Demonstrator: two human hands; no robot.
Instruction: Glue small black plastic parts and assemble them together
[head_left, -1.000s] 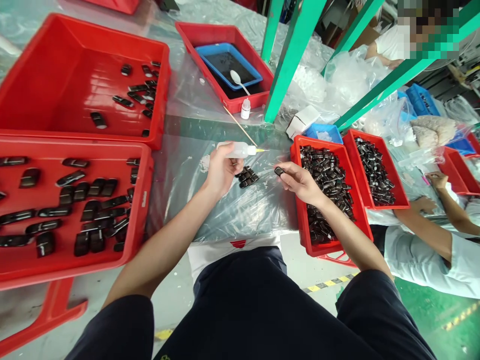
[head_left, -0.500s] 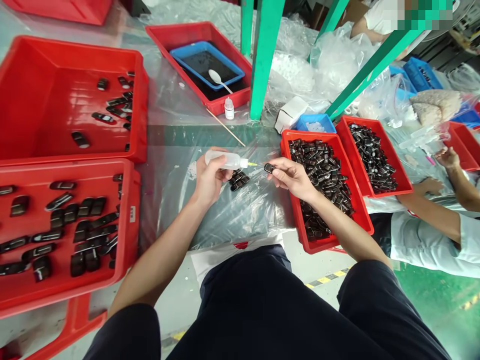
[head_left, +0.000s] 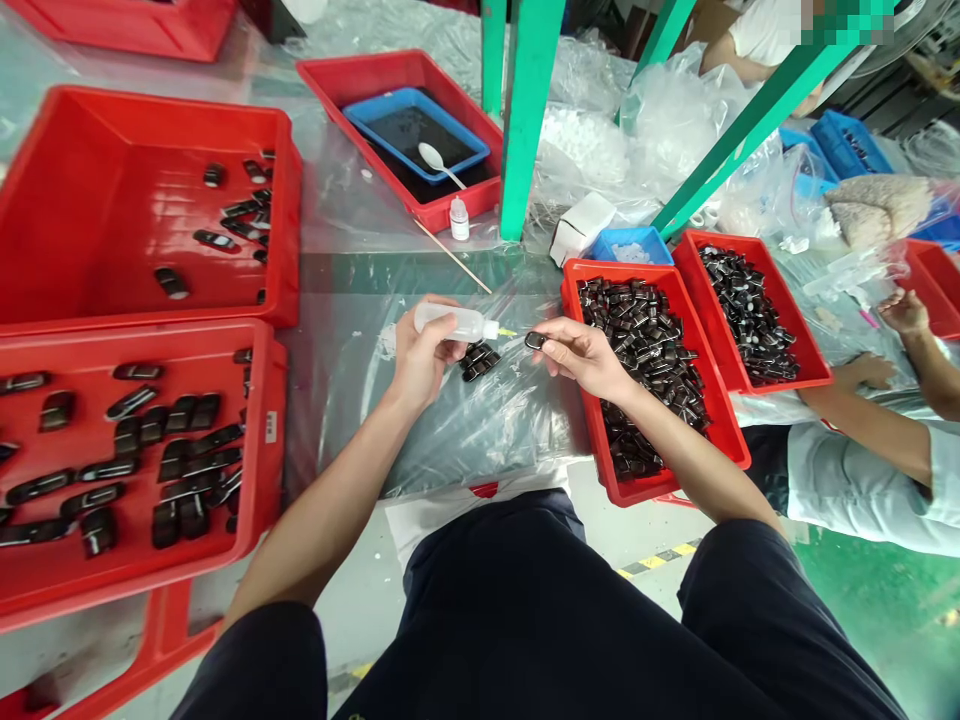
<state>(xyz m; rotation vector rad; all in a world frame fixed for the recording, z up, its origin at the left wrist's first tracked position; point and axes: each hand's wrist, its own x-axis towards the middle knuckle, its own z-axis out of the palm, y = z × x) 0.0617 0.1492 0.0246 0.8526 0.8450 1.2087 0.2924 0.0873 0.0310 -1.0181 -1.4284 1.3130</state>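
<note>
My left hand (head_left: pixel 424 352) is wrapped round a translucent squeeze bottle (head_left: pixel 465 324) with a thin needle tip on a yellow-green base, lying nearly level and aimed right. Pinched between the fingertips of my right hand (head_left: pixel 576 352) is a small glossy black plastic part (head_left: pixel 535 341) with a light outline. The needle's fine end comes close to this part; whether they touch I cannot tell. Below the bottle, a small cluster of similar black parts (head_left: pixel 478 362) lies on the plastic-covered table (head_left: pixel 450 440), partly behind my left fingers.
A red bin full of black parts (head_left: pixel 585 400) stands right of my hands; another (head_left: pixel 814 375) sits beyond it. Two red bins (head_left: pixel 289 220) with scattered parts are at left. A wooden stick (head_left: pixel 454 255), small white bottle (head_left: pixel 459 220) and green post (head_left: pixel 525 130) stand behind. A co-worker's arms (head_left: pixel 877 430) are at right.
The view has shifted slightly. My right hand and the black part have drawn a little nearer the bottle tip, while both hands keep their grips.
</note>
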